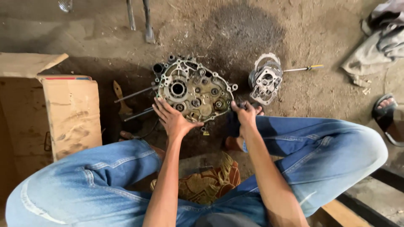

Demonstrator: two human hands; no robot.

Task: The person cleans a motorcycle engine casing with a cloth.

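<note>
Engine case (194, 89) sits on the dirt floor (320, 33) between my 2 hands: left fingers (162, 108) spread open against it, right fingers (245, 110) gripping its edge.

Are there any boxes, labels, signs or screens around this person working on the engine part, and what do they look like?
Cardboard box: on the dirt floor at the left, beside the person's knee; brown, rectangular, worn and smudged, with a reddish strip along its top edge.
Cardboard flap: behind the box at the far left; flat, plain tan.
No signs or screens are in view, and no label that I can make out.
</note>
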